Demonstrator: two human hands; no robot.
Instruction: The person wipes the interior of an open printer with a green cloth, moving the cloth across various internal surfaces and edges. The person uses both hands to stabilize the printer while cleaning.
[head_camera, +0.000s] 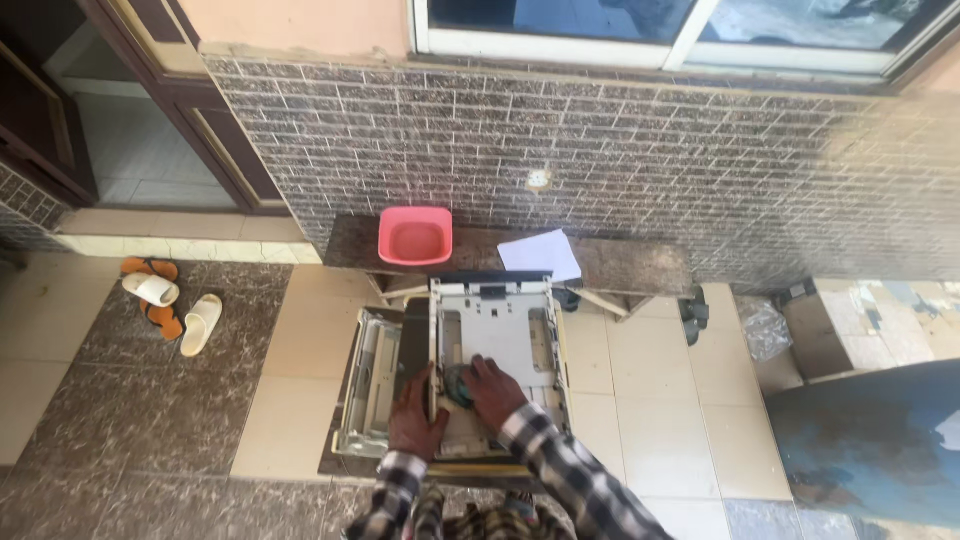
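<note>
A grey printer tray (497, 340) lies flat on the tiled floor (640, 400), right in the middle of the view. The right hand (493, 390) sits inside the tray near its 6 o'clock end, fingers bent and pressed down on a small dark green cloth (460, 385). The cloth is bunched up and lies just at 9 o'clock of that hand, touching it. The left hand (418, 418) is at 9 o'clock of the cloth — it grips the tray's left rim, fingers curled over the edge. Both arms wear checked sleeves (560, 470) that come in from 6 o'clock. A second grey machine part (372, 385) lies on the floor, touching the tray on its 9 o'clock side. At 12 o'clock of the tray stands a low dark bench (620, 265) against a brick wall (620, 150). On the bench rests a pink basin (415, 236), and a white sheet of paper (540, 254) lies at 3 o'clock of the basin, a little apart from it. Far off at 9 o'clock, white slippers (200, 322) and orange sandals (160, 315) lie near a doorway (130, 150). At 3 o'clock — a big blue thing (870, 440), too blurred to tell what it is.
</note>
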